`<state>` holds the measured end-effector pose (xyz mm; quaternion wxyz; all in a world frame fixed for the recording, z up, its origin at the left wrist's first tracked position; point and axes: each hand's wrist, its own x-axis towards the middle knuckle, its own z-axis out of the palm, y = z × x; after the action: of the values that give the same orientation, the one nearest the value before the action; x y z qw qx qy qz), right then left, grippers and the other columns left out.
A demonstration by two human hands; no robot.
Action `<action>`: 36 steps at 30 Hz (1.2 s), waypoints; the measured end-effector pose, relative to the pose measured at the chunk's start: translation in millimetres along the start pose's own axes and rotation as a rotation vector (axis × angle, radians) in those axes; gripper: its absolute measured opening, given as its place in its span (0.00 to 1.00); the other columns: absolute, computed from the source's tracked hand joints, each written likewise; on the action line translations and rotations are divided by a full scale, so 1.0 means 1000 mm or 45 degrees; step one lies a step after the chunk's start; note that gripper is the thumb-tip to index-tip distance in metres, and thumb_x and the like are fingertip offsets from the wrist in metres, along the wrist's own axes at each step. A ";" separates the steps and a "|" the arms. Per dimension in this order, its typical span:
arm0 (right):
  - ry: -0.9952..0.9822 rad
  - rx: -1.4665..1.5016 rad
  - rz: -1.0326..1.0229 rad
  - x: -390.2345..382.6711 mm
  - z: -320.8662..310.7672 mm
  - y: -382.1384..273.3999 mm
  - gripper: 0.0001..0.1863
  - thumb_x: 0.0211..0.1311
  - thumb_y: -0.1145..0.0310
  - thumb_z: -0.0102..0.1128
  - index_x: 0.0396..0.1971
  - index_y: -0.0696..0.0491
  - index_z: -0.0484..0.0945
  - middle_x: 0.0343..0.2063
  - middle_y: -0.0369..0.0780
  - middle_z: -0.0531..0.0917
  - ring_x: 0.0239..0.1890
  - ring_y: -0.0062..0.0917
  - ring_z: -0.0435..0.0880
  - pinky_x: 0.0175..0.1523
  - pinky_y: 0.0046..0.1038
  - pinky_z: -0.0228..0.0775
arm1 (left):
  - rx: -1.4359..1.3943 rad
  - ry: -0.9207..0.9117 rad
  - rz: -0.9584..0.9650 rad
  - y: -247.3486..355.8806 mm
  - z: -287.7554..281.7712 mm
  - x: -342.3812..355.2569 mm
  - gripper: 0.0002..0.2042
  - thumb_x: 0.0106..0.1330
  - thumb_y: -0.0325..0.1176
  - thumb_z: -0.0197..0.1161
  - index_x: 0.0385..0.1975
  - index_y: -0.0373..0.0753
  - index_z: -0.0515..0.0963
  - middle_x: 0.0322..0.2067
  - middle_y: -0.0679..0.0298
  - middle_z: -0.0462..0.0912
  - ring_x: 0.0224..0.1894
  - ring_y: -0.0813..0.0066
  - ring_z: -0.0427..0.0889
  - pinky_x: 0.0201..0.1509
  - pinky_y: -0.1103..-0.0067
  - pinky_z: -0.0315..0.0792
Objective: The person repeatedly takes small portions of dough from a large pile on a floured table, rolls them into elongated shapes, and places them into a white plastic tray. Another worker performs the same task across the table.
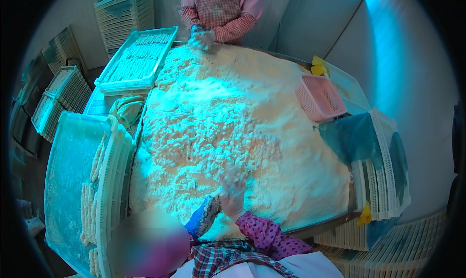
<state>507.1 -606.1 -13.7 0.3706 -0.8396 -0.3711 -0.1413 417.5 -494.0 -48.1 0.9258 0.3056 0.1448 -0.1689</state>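
Note:
A wide table [315, 222] is spread with a thick layer of pale powder or crumbs [276, 132], with many small coated pieces [194, 127] strewn across its left half. At the near edge my left hand [214, 203], in a blue, crumb-dusted cuff, meets my right hand [233, 205], which wears a clear glove and a pink dotted sleeve. Both are low over the crumbs, close together. Blur and loose crumbs hide the fingers, so whatever they hold cannot be made out.
At left, stacked white trays [109, 181] hold rows of coated strips [88, 212]; a filled tray [138, 57] stands beyond a crumpled cloth [127, 110]. Across the table a person's gloved hands [201, 39] work. A pink basket [320, 98] and upright trays [381, 176] line the right side.

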 end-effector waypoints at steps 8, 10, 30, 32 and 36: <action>-0.018 0.466 0.153 -0.004 0.006 -0.006 0.26 0.59 0.66 0.44 0.58 0.57 0.66 0.60 0.49 0.64 0.63 0.44 0.60 0.67 0.39 0.45 | 0.380 -0.015 0.133 -0.005 0.001 0.007 0.29 0.71 0.47 0.41 0.67 0.42 0.47 0.66 0.61 0.52 0.67 0.70 0.52 0.69 0.72 0.47; -0.092 0.609 0.026 0.003 0.008 -0.018 0.27 0.61 0.65 0.46 0.61 0.55 0.63 0.61 0.48 0.63 0.65 0.41 0.58 0.68 0.39 0.42 | 0.121 0.225 0.264 -0.023 -0.001 0.015 0.29 0.71 0.47 0.42 0.67 0.41 0.46 0.66 0.60 0.51 0.67 0.70 0.51 0.69 0.73 0.47; -0.428 -0.127 0.010 0.056 -0.025 0.112 0.09 0.42 0.77 0.61 0.27 0.53 0.74 0.26 0.39 0.76 0.32 0.34 0.77 0.36 0.33 0.69 | 0.804 1.286 0.890 0.342 -0.122 -0.154 0.24 0.66 0.58 0.44 0.46 0.43 0.73 0.44 0.61 0.75 0.45 0.70 0.72 0.45 0.72 0.69; -0.392 -0.057 0.255 0.048 -0.042 0.124 0.09 0.43 0.78 0.61 0.27 0.53 0.74 0.26 0.39 0.76 0.32 0.32 0.77 0.36 0.31 0.69 | 1.152 1.196 0.536 0.336 -0.126 -0.143 0.24 0.68 0.55 0.44 0.50 0.43 0.73 0.46 0.64 0.74 0.47 0.72 0.71 0.53 0.74 0.64; -0.131 0.281 0.321 0.032 -0.052 0.113 0.11 0.43 0.75 0.63 0.31 0.52 0.77 0.27 0.39 0.78 0.31 0.33 0.77 0.40 0.32 0.68 | 1.173 0.973 0.973 0.326 -0.157 -0.137 0.19 0.69 0.41 0.48 0.56 0.38 0.67 0.52 0.63 0.71 0.54 0.72 0.69 0.59 0.77 0.61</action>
<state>612.9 -678.6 -20.0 0.4558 -0.8399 -0.2946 -0.0090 399.4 -120.5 50.5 0.5812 0.7333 0.2561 0.2426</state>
